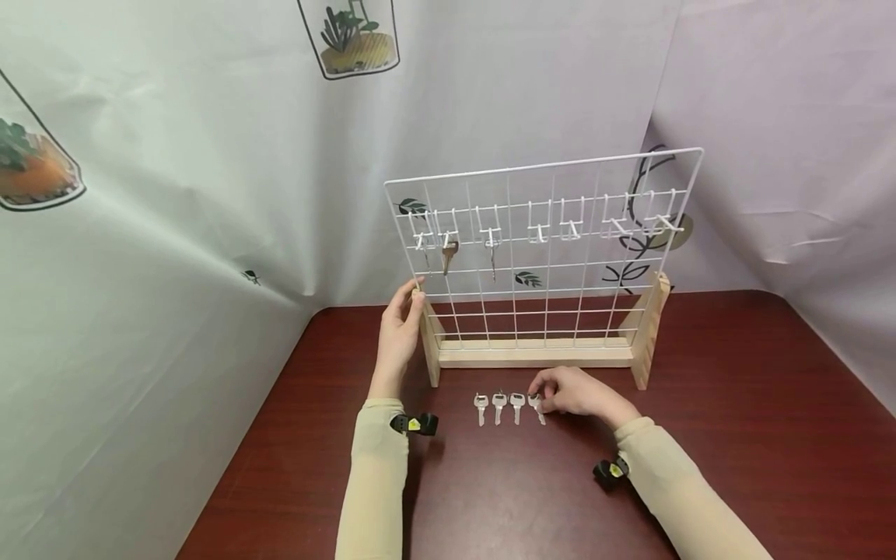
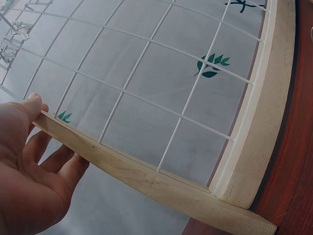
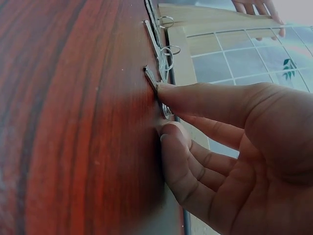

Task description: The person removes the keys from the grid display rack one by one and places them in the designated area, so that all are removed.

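Observation:
My left hand (image 1: pixel 399 330) grips the top of the left wooden upright (image 2: pixel 146 183) of a white wire grid rack (image 1: pixel 514 292), thumb on one face and fingers behind. My right hand (image 1: pixel 577 391) is low over the table and pinches the head of a silver key (image 1: pixel 537 406), the rightmost of a row; its blade slants on the tabletop. The thumb (image 3: pixel 195 100) lies against that key, and the fingers partly hide its head. To its left lie more silver keys (image 1: pixel 516 408) with small rings, blades towards me.
White hooks (image 1: pixel 574 229) line the upper grid. A brown key (image 1: pixel 449 255) hangs near the left end, with a silver key (image 1: pixel 493 260) on a hook beside it. The rack stands on the dark red table (image 1: pixel 518 490), before a white patterned cloth (image 1: pixel 532 85).

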Motion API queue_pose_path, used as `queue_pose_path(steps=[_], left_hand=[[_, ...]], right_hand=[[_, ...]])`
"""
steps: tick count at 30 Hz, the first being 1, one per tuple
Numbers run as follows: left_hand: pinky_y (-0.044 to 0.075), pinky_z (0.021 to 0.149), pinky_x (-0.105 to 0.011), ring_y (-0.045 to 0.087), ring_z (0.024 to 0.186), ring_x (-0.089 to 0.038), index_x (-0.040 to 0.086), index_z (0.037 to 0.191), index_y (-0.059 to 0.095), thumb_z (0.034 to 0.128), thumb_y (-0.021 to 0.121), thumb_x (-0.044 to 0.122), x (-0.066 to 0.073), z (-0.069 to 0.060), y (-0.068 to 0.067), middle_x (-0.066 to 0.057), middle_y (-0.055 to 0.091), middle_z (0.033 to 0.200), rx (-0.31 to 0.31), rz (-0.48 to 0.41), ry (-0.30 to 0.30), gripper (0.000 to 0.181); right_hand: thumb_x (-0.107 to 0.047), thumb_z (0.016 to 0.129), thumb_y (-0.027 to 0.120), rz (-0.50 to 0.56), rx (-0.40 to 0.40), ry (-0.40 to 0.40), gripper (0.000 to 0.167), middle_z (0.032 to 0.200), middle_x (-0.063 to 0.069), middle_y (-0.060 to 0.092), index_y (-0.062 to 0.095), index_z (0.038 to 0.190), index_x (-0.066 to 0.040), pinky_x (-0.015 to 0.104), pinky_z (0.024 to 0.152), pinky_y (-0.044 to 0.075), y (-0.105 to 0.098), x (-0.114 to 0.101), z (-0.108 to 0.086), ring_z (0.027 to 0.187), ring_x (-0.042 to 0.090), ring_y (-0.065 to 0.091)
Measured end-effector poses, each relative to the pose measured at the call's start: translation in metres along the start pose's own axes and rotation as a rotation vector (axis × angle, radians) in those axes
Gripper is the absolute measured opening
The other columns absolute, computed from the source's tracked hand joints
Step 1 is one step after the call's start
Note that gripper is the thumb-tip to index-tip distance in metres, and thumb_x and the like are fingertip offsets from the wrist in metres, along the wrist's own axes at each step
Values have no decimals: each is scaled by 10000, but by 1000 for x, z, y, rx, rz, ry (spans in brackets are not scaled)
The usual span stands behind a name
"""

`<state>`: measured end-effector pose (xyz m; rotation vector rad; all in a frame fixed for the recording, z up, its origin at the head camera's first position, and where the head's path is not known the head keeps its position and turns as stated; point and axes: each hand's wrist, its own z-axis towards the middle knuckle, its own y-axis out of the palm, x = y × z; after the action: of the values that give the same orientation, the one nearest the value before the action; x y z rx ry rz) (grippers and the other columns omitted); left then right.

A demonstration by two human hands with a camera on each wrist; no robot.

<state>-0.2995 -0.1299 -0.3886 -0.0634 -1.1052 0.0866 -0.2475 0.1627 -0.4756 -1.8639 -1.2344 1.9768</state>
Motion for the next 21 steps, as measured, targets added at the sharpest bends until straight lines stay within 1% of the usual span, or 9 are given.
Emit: queue_pose_path(steps=[3,5,9,12,17,21], left_hand=[[435,1035,-301,521,1310,-320,-91,1358,550,1027,551,20,0,0,0,-232,562,1403,3,8,1,349],[435,1020,-282,517,1312,-337,-100,1354,545,1025,547,7,-2,0,0,-255,553,1402,3,8,6,346],[424,1015,-259,491,1340,-360,-91,1372,538,1031,547,26,-19,5,-2,-243,544,1420,8,-7,12,360],[418,1039,-295,481,1356,-361,-60,1392,540,1037,551,59,-33,9,-2,-189,555,1430,15,-15,6,374],[416,1078,-379,492,1351,-351,-23,1382,565,1034,567,82,-36,9,-2,-146,577,1420,25,-10,1,363],[415,1087,-405,493,1348,-362,3,1375,582,1033,578,100,-35,8,-2,-138,583,1416,27,-8,9,356]], right_hand=[[-37,850,753,18,-4,-3,174,694,-15,533,708,1014,-72,277,554,416,-1,0,-1,569,113,492],[-55,860,757,29,-6,-5,175,696,-13,541,705,1027,-67,284,547,423,-2,1,-1,560,116,502],[-88,866,769,50,-9,-7,204,701,-11,564,699,1053,-50,301,549,449,-2,2,-1,564,129,531],[-103,863,778,60,-7,-9,234,706,-10,574,692,1071,-38,312,559,467,-2,3,-1,578,137,547],[-108,856,782,79,-19,-18,266,714,0,580,684,1087,-22,310,566,474,-3,4,-2,589,144,556],[-102,850,780,87,-27,-26,268,717,5,577,682,1084,-14,305,563,470,-5,2,-3,593,151,557]])
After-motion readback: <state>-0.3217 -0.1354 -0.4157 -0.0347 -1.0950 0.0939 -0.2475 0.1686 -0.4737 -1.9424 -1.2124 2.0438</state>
